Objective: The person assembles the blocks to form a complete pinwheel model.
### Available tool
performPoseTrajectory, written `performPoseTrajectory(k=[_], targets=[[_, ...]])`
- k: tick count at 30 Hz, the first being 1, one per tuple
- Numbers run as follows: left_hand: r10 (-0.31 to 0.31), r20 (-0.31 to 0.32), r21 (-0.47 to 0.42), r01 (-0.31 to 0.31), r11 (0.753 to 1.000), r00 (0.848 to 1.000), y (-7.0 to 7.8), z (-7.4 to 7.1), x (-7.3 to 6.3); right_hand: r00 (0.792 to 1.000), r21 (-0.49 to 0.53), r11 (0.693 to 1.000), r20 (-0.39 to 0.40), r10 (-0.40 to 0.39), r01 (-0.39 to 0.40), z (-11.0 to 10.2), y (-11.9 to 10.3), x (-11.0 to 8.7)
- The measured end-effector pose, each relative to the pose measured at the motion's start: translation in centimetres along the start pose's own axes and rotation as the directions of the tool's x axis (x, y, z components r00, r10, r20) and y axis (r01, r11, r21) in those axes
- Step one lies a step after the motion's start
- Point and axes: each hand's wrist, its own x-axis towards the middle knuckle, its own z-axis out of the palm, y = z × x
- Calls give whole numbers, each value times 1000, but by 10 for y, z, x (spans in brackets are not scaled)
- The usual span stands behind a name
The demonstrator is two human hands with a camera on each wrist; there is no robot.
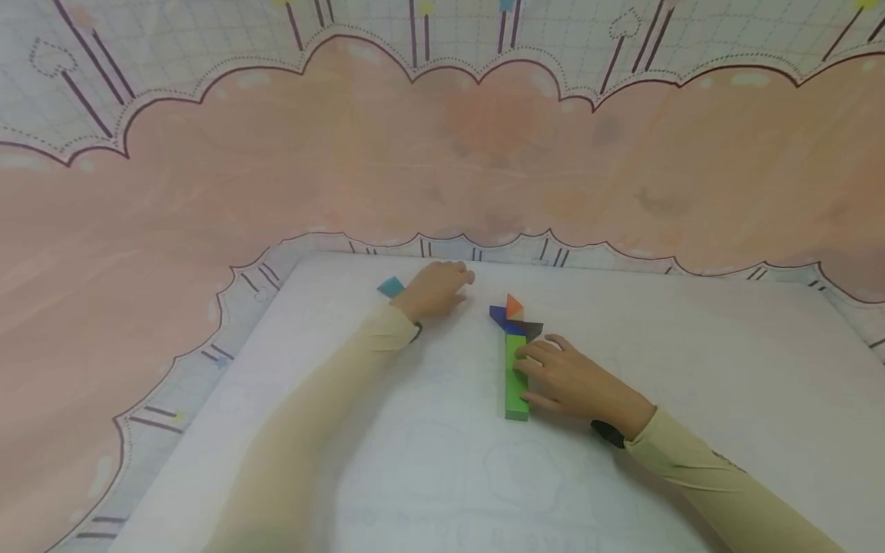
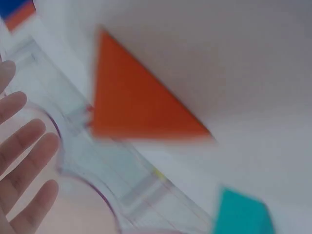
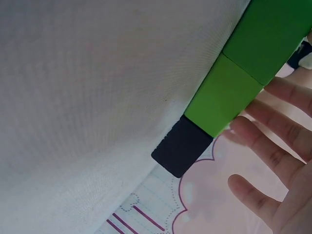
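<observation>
My left hand (image 1: 435,290) is over the far part of the white table, its fingers apart and holding nothing. Beside its wrist lies a teal block (image 1: 391,287). The left wrist view shows an orange triangular block (image 2: 141,97) that the hand hides in the head view. My right hand (image 1: 577,380) rests its fingers along the right side of a row of green blocks (image 1: 515,384). Beyond that row stand a blue block (image 1: 498,315), a dark block (image 1: 532,329) and another orange triangular block (image 1: 514,306), grouped together.
The white table (image 1: 415,468) has faint printing near its front. A patterned pink and pale-blue cloth (image 1: 484,169) rises behind the table and continues down its left side. Dark bands show at both wrists.
</observation>
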Motion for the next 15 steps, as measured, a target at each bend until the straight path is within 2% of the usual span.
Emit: performPoseTrajectory(k=[3, 6, 10, 15], targets=[[-85, 6, -53, 86, 995, 996, -21, -3, -9, 1000, -1, 1000, -1, 4, -4, 0, 0, 0], [-135, 3, -85, 134, 987, 991, -37, -3, -18, 1000, -6, 1000, -6, 2, -2, 0, -1, 0], [-144, -12, -77, 143, 987, 989, -48, -1, -28, 1000, -4, 1000, -29, -9, 9, -1, -1, 0], [-106, 29, -83, 108, 991, 994, -47, 7, -33, 999, -1, 1000, -42, -17, 17, -2, -1, 0]])
